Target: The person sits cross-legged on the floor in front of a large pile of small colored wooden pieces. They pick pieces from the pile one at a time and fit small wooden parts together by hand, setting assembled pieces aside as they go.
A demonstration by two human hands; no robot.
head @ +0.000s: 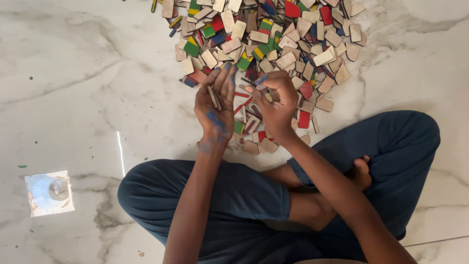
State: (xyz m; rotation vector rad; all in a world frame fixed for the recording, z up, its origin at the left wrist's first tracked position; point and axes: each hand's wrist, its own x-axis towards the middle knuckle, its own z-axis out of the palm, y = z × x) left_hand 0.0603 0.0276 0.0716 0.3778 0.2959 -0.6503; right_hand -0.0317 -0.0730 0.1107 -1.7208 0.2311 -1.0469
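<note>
Head view: a thin stack of plain wooden tiles (pixel 213 97) is being pinched edge-on between the fingers and thumb of the left hand (pixel 215 110), whose skin is smeared with blue paint. The right hand (pixel 273 102) is being held just beside it, fingers curled inward; whether a tile is gripped there cannot be told. Both hands are being held above the near edge of a large tile pile (pixel 273 44) on the marble floor (pixel 73 88).
</note>
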